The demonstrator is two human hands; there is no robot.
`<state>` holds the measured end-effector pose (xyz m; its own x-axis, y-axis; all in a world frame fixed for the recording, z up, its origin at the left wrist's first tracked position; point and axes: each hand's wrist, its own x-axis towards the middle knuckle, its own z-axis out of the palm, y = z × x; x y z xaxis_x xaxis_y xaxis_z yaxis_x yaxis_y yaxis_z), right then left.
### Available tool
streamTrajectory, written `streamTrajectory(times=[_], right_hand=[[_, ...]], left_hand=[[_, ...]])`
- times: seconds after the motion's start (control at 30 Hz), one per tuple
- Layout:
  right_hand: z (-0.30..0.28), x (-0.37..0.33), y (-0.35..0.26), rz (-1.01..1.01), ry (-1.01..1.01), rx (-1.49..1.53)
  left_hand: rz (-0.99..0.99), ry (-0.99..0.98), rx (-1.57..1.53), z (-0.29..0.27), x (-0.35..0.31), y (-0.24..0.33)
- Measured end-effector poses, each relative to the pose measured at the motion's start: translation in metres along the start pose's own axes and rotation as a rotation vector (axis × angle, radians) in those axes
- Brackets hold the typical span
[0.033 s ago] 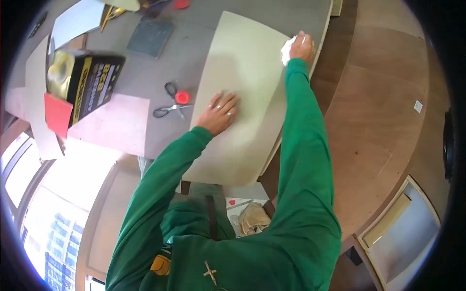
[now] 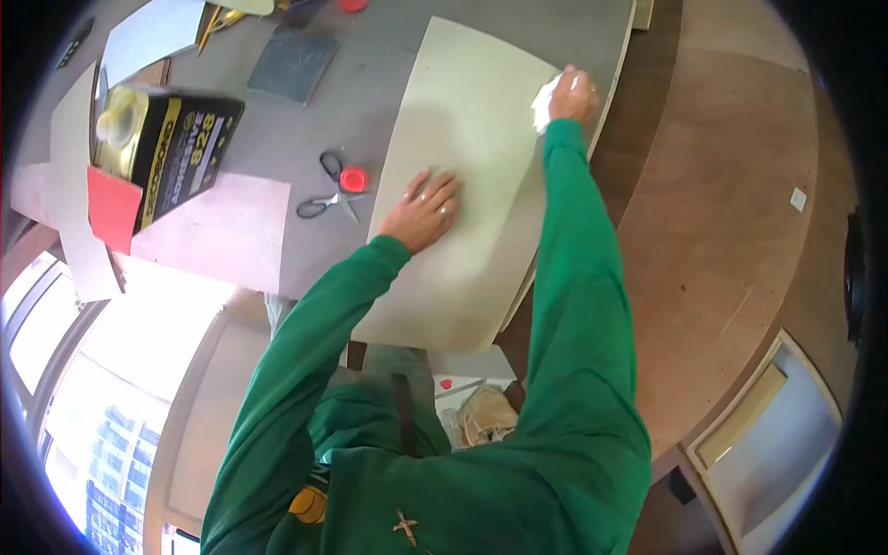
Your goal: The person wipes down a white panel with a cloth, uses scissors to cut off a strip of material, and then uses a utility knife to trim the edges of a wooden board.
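Note:
A long cream-coloured board [image 2: 462,120] lies lengthwise in front of me on the grey worktable. My left hand [image 2: 424,211] rests flat on its left part, fingers a little apart, with a ring showing. At the board's far right edge, my right hand [image 2: 573,95] is closed round a crumpled white cloth or tissue [image 2: 545,104], which touches the board. My right fingertips are partly hidden. Just left of the board are scissors with black handles [image 2: 319,205], their blades spread, and beside them a small round red cap [image 2: 353,179].
A black and yellow metal can [image 2: 180,157] stands at the left, a red card [image 2: 115,211] against it. Near it lie a pinkish sheet [image 2: 236,227] and a dark grey square plate [image 2: 292,65]. Brown wooden panelling [image 2: 712,231] curves along the right, beyond the table edge.
The view has shifted slightly. My right hand with the white cloth is a touch nearer to me along the board's edge; my left hand stays on the board.

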<state>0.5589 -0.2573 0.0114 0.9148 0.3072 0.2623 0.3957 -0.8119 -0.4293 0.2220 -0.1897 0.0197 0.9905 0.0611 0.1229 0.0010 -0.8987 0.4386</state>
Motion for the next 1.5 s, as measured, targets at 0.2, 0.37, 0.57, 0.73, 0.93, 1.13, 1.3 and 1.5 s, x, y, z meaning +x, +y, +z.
streamTrajectory(times=[0.2, 0.37, 0.57, 0.73, 0.93, 1.13, 1.3, 1.5], right_hand=[[-0.060, -0.340, -0.008, -0.040, -0.199, -0.220], [-0.100, -0.406, -0.081, 0.008, -0.291, -0.070], [-0.025, -0.255, -0.130, -0.246, -0.108, -0.054], [0.002, -0.199, -0.153, -0.275, -0.130, -0.026], [0.060, -0.102, -0.180, -0.249, -0.068, -0.041], [0.109, -0.021, -0.198, -0.257, 0.108, -0.048], [0.111, 0.023, -0.192, -0.204, 0.152, -0.049], [0.080, -0.078, -0.194, -0.164, 0.039, -0.072]], left_hand=[[-0.156, 0.106, -0.393, -0.013, -0.049, 0.002], [-0.293, 0.125, -0.493, -0.019, -0.121, 0.003], [-0.408, 0.224, -0.313, -0.027, -0.147, 0.010], [-0.803, 0.091, -0.689, -0.040, -0.164, 0.011], [-0.843, 0.039, -0.727, -0.041, -0.155, 0.004], [-0.909, 0.023, -0.764, -0.035, -0.159, 0.003], [-0.804, 0.139, -0.704, -0.036, -0.148, 0.011], [-0.791, 0.178, -0.839, -0.033, -0.164, -0.004]])
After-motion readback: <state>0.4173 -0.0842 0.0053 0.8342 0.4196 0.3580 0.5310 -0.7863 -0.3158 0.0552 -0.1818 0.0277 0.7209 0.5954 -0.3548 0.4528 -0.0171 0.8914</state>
